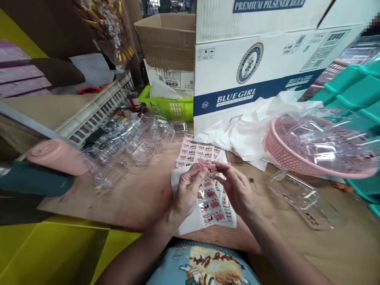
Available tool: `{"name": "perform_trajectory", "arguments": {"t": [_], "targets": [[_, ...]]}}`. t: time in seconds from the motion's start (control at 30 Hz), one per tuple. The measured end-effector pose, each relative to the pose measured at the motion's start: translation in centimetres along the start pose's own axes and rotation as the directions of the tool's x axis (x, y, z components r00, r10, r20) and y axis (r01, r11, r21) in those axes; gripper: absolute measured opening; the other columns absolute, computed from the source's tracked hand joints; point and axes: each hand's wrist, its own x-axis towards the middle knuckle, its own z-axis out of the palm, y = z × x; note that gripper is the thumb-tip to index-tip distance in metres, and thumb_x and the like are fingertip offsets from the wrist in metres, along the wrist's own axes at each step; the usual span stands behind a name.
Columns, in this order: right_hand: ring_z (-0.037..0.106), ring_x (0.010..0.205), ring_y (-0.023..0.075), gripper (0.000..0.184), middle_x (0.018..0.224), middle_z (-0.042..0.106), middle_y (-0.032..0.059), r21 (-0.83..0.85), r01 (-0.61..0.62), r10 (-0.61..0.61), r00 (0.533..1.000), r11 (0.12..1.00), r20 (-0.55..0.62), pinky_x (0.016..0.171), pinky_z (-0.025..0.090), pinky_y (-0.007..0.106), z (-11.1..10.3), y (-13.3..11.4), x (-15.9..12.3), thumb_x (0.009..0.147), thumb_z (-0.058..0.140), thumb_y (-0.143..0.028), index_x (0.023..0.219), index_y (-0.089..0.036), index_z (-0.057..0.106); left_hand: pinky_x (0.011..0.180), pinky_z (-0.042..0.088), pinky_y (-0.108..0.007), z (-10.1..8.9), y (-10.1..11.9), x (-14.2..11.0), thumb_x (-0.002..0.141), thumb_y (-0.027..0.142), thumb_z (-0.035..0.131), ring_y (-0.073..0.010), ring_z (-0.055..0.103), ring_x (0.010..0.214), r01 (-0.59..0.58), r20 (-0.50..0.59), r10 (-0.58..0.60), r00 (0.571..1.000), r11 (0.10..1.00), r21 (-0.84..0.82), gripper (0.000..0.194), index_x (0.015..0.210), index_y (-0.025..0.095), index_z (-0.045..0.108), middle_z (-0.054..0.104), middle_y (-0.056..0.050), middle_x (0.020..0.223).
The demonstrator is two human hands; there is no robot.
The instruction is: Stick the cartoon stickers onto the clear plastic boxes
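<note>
Over the middle of the worktop, my left hand [188, 188] is closed in a pinch on a small clear sticker [202, 162] with pink print. My right hand [236, 184] is just to its right, fingers apart and bent, their tips near the sticker. Beneath both hands lies a sticker sheet [210, 206] with rows of pink and orange-black prints on a white backing. More printed sheets [190, 152] lie under and behind it. Whether my right fingertips touch the sticker is hard to tell.
Clear plastic boxes [142, 152] cluster at the left, beside a pink bottle [56, 156]. At the right, a pink basket [285, 152] holds more clear boxes, with an opened clear box [297, 192] before it. White paper [237, 136] lies crumpled by a large carton [225, 67].
</note>
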Motion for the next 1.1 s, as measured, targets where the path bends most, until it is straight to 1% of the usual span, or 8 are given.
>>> {"name": "perform_trajectory", "arguments": {"t": [0.1,0.2,0.3,0.37,0.5,0.7,0.9,1.1], "targets": [[0.066,0.084,0.0212,0.023,0.089,0.072,0.0058,0.153,-0.127,0.133,0.991,0.980,-0.030,0.081,0.054,0.037,1.0,0.2,-0.3,0.082,0.074,-0.043,0.088,-0.020,0.072,0.105,0.046,-0.038,-1.1,0.3,-1.0,0.092,0.036,0.061,-0.0243,0.056,0.118,-0.230,0.076,0.218,0.973,0.886,0.402,0.025,0.109,0.025,0.076,0.062,-0.009,0.116],[0.064,0.080,0.0194,0.018,0.084,0.069,0.0032,0.069,-0.077,0.084,0.991,0.995,-0.108,0.075,0.053,0.033,0.4,-0.3,-0.1,0.080,0.077,-0.038,0.085,-0.022,0.071,0.108,0.043,-0.042,-4.7,2.0,-1.0,0.086,0.038,0.069,-0.0278,0.052,0.123,-0.357,0.152,0.381,0.912,0.555,0.751,0.052,0.135,0.026,0.060,0.054,-0.012,0.125],[0.064,0.080,0.0216,0.021,0.086,0.068,0.0042,-0.003,-0.029,0.029,0.991,1.000,-0.129,0.069,0.055,0.034,-0.3,-0.9,0.2,0.083,0.073,-0.043,0.092,-0.024,0.068,0.108,0.041,-0.048,-10.4,4.5,0.5,0.086,0.039,0.067,-0.0307,0.049,0.123,-0.252,0.102,0.527,0.844,0.222,0.942,0.052,0.135,0.023,0.058,0.054,-0.014,0.126],[0.064,0.082,0.0219,0.022,0.088,0.067,0.0050,-0.047,-0.012,0.008,0.995,0.999,-0.102,0.070,0.055,0.034,0.0,-1.2,0.1,0.085,0.070,-0.045,0.093,-0.024,0.067,0.109,0.035,-0.055,-13.8,5.8,2.0,0.085,0.037,0.068,-0.0352,0.050,0.123,-0.130,0.057,0.459,0.887,0.131,0.983,0.038,0.118,0.019,0.067,0.061,-0.016,0.119],[0.064,0.099,0.0230,0.031,0.108,0.065,0.0075,-0.193,0.123,-0.112,0.991,0.974,0.067,0.088,0.055,0.039,1.7,-1.2,-0.2,0.090,0.066,-0.037,0.118,-0.027,0.060,0.096,0.046,-0.052,-16.3,7.2,3.4,0.081,0.034,0.068,-0.0313,0.065,0.094,-0.058,0.003,0.207,0.978,0.259,0.964,0.016,0.072,0.020,0.068,0.070,-0.011,0.080],[0.032,0.146,0.0323,0.115,0.160,0.030,0.0152,-0.306,0.515,-0.303,0.789,0.801,0.534,0.117,0.028,0.059,3.4,-0.3,1.7,0.081,0.078,-0.035,0.158,-0.034,-0.007,0.071,0.053,-0.029,-11.1,7.9,1.4,0.079,0.039,0.074,-0.0162,0.066,0.067,0.278,0.149,-0.327,0.933,0.920,0.278,0.024,0.078,0.016,0.071,0.072,-0.006,0.076],[0.065,0.102,0.0244,0.125,0.111,0.065,0.0096,-0.234,0.151,-0.047,0.916,0.961,0.398,0.083,0.056,0.041,3.8,0.5,4.1,0.078,0.079,-0.040,0.156,-0.028,-0.018,0.091,0.052,-0.036,-7.3,4.3,-0.3,0.079,0.044,0.076,-0.0248,0.071,0.096,0.229,0.240,-0.235,0.942,0.972,0.053,0.033,0.096,0.017,0.078,0.076,-0.011,0.104],[0.058,0.104,0.0247,0.080,0.112,0.061,0.0091,-0.326,0.169,-0.084,0.962,0.930,0.260,0.095,0.048,0.044,0.9,-2.4,1.5,0.085,0.071,-0.043,0.153,-0.033,0.030,0.095,0.054,-0.046,-6.1,2.3,-1.2,0.084,0.034,0.072,-0.0274,0.072,0.101,0.284,0.123,-0.264,0.957,0.940,-0.188,0.020,0.095,0.018,0.077,0.078,-0.009,0.103]]}}
